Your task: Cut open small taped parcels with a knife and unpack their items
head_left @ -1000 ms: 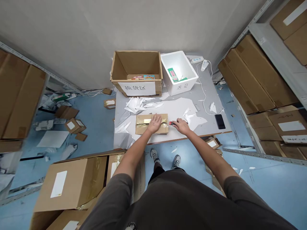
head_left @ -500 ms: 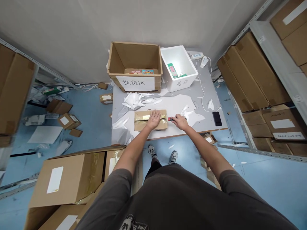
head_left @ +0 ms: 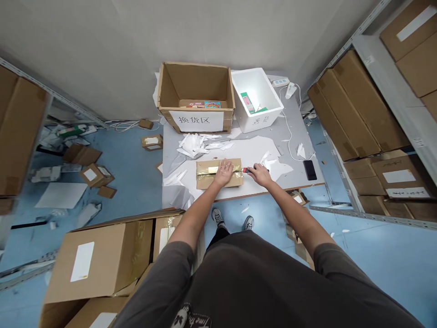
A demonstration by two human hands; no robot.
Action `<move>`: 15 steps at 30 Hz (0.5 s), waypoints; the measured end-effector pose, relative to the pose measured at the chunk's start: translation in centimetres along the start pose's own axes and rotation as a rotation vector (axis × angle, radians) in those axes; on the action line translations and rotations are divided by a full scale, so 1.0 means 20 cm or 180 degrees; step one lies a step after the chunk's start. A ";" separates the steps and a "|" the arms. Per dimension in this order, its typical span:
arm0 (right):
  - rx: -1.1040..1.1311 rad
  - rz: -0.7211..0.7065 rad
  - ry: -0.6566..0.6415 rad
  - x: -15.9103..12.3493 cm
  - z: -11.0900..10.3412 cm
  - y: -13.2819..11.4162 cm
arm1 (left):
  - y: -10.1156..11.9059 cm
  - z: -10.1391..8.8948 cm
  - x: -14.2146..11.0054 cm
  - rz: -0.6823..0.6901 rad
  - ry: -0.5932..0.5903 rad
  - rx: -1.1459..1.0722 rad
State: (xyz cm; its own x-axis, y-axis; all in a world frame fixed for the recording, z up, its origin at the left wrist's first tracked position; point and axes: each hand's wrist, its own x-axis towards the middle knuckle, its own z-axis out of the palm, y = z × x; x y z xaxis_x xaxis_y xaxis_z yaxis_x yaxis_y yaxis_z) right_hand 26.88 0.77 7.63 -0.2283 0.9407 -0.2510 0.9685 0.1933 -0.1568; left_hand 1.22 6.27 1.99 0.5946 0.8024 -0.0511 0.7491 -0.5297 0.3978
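Note:
A small cardboard box with shiny tape along its top seam lies near the table's front edge. My left hand rests on top of it, fingers stretched out and spread over the taped seam. Just off the box's right end, my right hand is closed around a red and black utility knife. The knife points left at the end of the seam; whether its blade touches the box is too small to tell.
Behind stand a large open carton and a white foam box, both holding small packages. Crumpled white paper, a phone and a power strip lie on the table. Big cartons stand at left front; shelving flanks the right.
The whole view has shifted slightly. My left hand stays on the box and my right hand keeps hold of the knife by its right end.

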 end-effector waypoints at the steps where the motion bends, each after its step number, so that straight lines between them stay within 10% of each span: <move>1: -0.0003 0.0041 0.0023 0.01 0.00 0.00 | 0.00 0.00 0.00 -0.0015 0.0009 -0.0002; 15: 0.0900 0.0727 0.0288 -0.12 0.07 0.04 | -0.02 -0.04 -0.01 0.0019 0.0117 -0.0017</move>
State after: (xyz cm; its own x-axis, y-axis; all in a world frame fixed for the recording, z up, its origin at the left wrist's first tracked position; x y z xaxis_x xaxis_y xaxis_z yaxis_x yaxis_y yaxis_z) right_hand 28.12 -1.67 6.81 0.0123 0.9739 -0.2265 0.9250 -0.0971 -0.3673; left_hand 0.58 6.50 2.49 0.5878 0.8089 -0.0150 0.7439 -0.5331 0.4030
